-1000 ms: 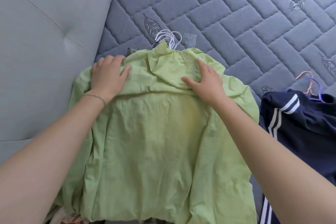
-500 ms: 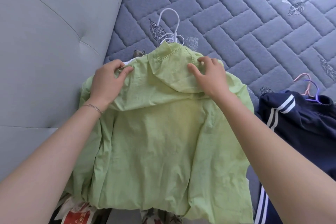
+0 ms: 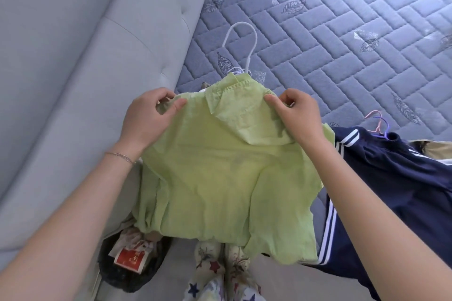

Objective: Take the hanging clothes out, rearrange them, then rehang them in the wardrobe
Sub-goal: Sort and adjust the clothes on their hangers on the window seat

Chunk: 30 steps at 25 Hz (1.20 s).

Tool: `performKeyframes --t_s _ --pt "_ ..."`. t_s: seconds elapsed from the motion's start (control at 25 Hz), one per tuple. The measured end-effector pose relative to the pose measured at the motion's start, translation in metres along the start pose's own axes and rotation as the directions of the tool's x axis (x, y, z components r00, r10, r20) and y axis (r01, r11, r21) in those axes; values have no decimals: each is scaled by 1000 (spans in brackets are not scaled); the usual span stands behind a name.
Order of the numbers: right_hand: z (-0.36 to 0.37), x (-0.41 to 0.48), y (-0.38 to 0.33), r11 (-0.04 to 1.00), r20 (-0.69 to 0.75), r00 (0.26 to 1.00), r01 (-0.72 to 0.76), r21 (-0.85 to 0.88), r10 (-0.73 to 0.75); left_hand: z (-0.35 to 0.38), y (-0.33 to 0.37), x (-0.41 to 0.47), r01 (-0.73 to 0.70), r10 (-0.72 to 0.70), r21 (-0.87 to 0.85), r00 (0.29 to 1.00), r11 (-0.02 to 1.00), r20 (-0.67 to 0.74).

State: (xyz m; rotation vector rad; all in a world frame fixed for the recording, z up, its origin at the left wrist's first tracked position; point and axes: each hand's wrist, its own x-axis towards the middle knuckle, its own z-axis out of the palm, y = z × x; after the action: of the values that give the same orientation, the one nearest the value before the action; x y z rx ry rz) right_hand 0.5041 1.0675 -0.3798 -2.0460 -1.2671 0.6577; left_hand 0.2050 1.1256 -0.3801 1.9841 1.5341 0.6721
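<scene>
Lifted off the mattress (image 3: 330,39), crinkled lime-green jacket (image 3: 220,178), white hanger (image 3: 249,39), left hand (image 3: 149,117) and right hand (image 3: 296,115) pinching shoulders

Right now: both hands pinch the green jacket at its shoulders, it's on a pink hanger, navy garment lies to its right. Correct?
Wrong hanger colour. The head view shows the green jacket on a white hanger; the pink hanger is by the navy garment. The left hand and right hand do pinch its shoulders.

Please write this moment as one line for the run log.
left hand: grips green jacket shoulder | right hand: grips other shoulder | white hanger: hook past collar
</scene>
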Motion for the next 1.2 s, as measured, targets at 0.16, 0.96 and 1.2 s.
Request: performKeyframes --t_s 0.16,0.96,1.2 --pt "-50 -78 -42 999 -30 999 21 26 -20 -43 47 -56 13 -14 -16 997 1000 -69" --pt "-200 -434 -61 969 -421 875 -186 161 238 -112 216 -261 -259 309 -245 931 934 195" --pt "-267 -455 -5 955 -465 835 -235 183 295 -52 280 -291 -311 366 -239 901 920 235"
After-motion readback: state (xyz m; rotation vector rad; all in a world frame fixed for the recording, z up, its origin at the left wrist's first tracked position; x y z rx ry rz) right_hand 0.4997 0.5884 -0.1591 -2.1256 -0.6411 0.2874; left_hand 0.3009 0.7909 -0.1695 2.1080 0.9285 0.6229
